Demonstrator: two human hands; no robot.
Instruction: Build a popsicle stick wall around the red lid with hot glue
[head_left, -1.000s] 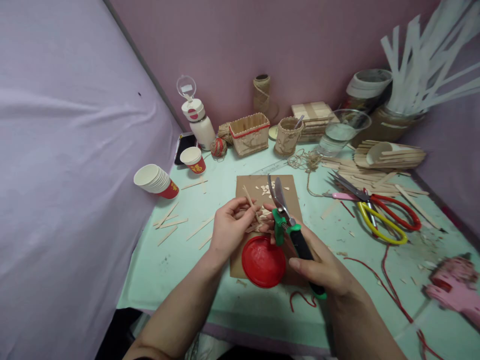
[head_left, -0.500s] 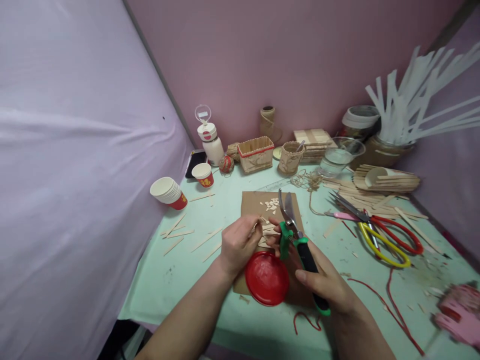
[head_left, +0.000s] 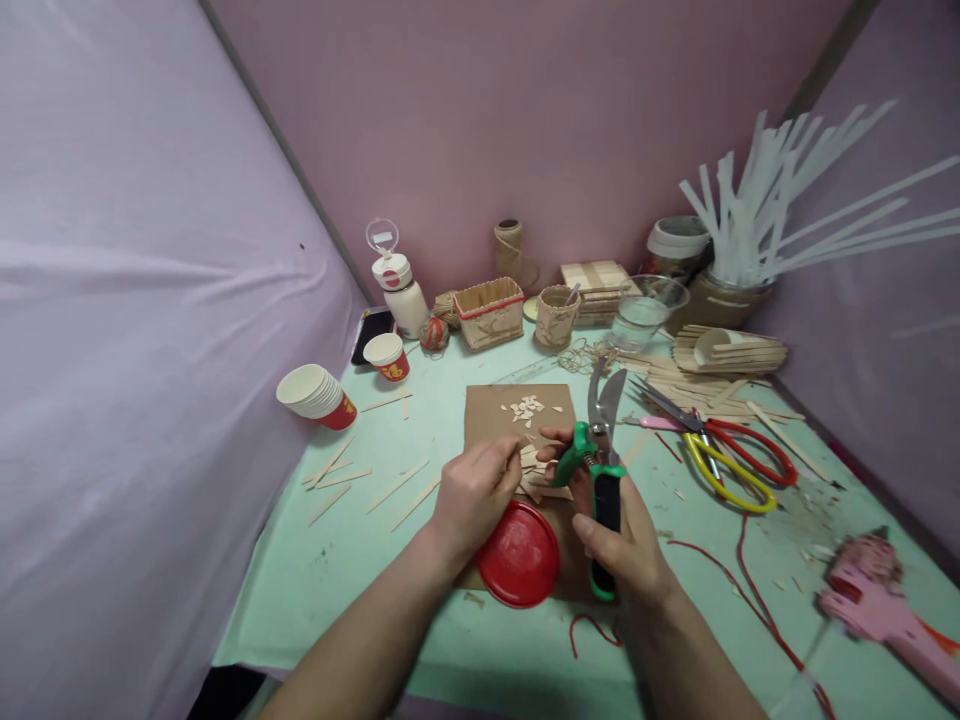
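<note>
My right hand [head_left: 630, 535] is wrapped round pruning shears [head_left: 605, 480] with green and black handles; their blades point away from me and stand apart. My left hand [head_left: 476, 495] is closed in a pinch above the brown cardboard [head_left: 480, 410], and what its fingers hold is too small to make out. Between the hands lie cut wooden stick pieces [head_left: 536, 480]. Farther up the cardboard is a scatter of small wooden chips [head_left: 525, 408]. A round red lid [head_left: 517, 555] rests at the cardboard's near part, just below my left hand.
Scissors [head_left: 712, 450] with red and yellow handles lie at right, near a pink glue gun [head_left: 870, 600]. Paper cups [head_left: 319, 398] and loose sticks [head_left: 397, 487] are at left. Along the back stand a bottle [head_left: 405, 300], a small box [head_left: 489, 320] and a water bowl [head_left: 641, 325].
The shears have turned more upright and their blades have swung away from the chips toward the right. My left hand stays pinched near the stick pieces. The whole view has shifted slightly.
</note>
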